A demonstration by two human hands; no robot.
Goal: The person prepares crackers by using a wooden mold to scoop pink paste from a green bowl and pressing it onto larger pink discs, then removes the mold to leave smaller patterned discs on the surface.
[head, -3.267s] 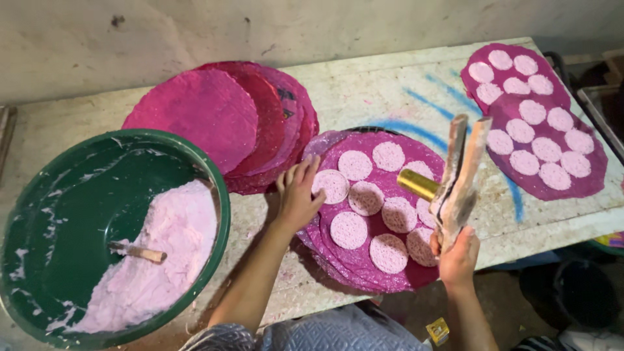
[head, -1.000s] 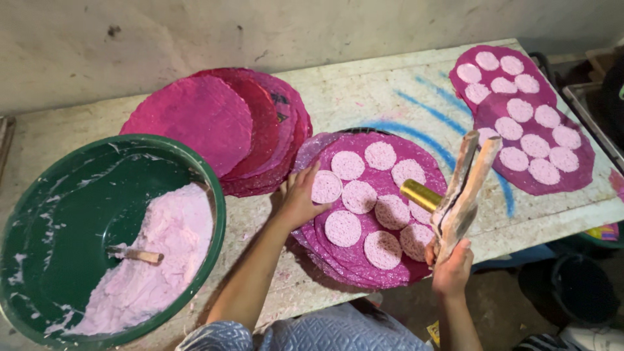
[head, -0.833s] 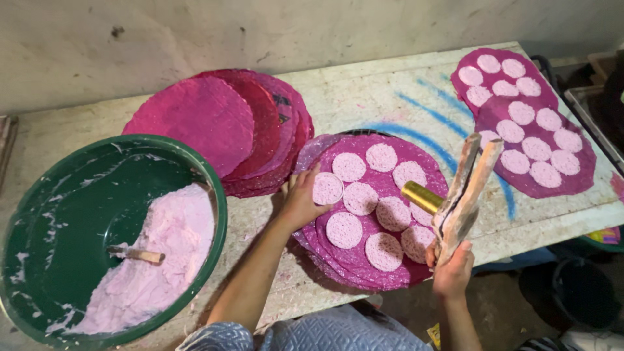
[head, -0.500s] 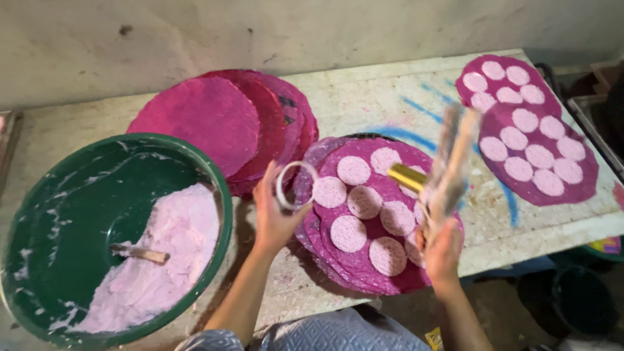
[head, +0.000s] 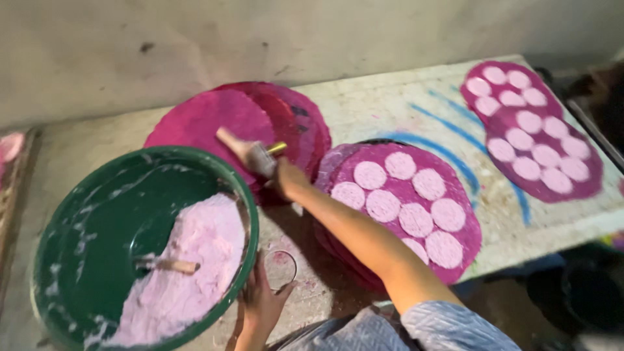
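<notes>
My right hand point(head: 288, 180) grips a wide paintbrush point(head: 249, 151) with a brass ferrule, its bristles held above the rim of the green basin point(head: 78, 195). That arm reaches across a purple round sheet point(head: 461, 195) covered with several pale pink discs point(head: 383, 205). My left hand point(head: 258, 301) is low by the table's front edge, fingers on a thin metal ring point(head: 281, 268) that lies on the tabletop beside the basin. The basin holds pale pink paste point(head: 188, 260) with a wooden stick point(head: 166, 264) lying in it.
A stack of plain magenta round sheets point(head: 208, 120) lies behind the basin. Two more purple sheets with pale discs point(head: 533, 140) sit at the table's right end. Blue paint streaks point(head: 455, 153) mark the white tabletop point(head: 383, 104). A grey wall runs along the back.
My right hand swung the brush from upright at the right of the sheet over to the left, toward the basin. My left hand lifted the ring off the sheet and brought it down beside the basin.
</notes>
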